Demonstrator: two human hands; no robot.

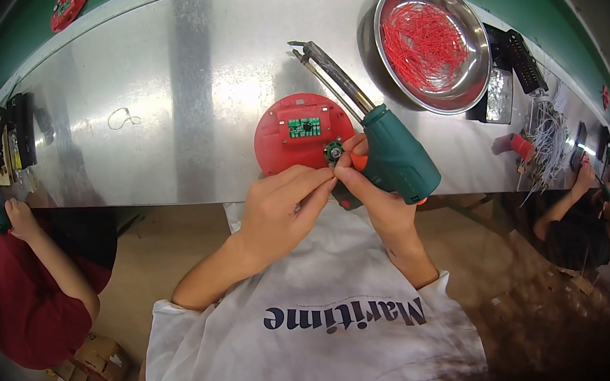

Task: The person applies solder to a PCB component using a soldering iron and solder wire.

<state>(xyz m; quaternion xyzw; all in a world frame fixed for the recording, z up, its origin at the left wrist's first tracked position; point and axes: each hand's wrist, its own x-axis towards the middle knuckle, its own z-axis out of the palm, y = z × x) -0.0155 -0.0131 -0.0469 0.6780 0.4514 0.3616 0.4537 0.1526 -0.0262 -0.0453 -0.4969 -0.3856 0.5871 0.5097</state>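
Note:
My right hand is wrapped round a dark green soldering gun, whose metal barrel points up and left over the bench. Just left of the gun, a small round green circuit board sits at the fingertips of both hands; which fingers grip it is hard to see. With thumb and fingers pinched together, my left hand meets the right thumb below that board. Whatever lies in its pinch is hidden. Behind the hands rests a round red plastic housing with a green rectangular circuit board in its middle.
A steel bowl of red wires stands at the right. Farther right hangs a bundle of pale wires. A thin wire loop lies on the metal bench. Co-workers sit at left and right.

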